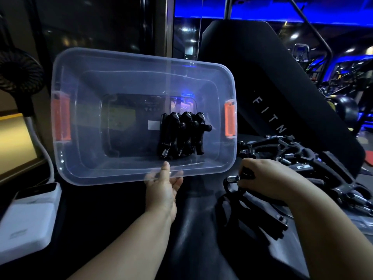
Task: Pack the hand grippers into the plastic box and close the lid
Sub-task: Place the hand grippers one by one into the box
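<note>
A clear plastic box (80,110) with orange side latches is tilted toward me, open, with no lid on it. Three black hand grippers (182,136) lie side by side on its bottom at the right. My left hand (163,186) holds the box's near rim, thumb over the edge and fingers beneath. My right hand (266,178) grips a black hand gripper (236,190) with a steel spring, low and to the right of the box. A pile of more hand grippers (314,170) lies just beyond that hand.
A white power bank (26,221) with a cable lies at lower left. A black fan (18,71) stands at far left. A black padded gym bench (282,81) lettered FITN rises behind the pile. Gym machines under blue light fill the back right.
</note>
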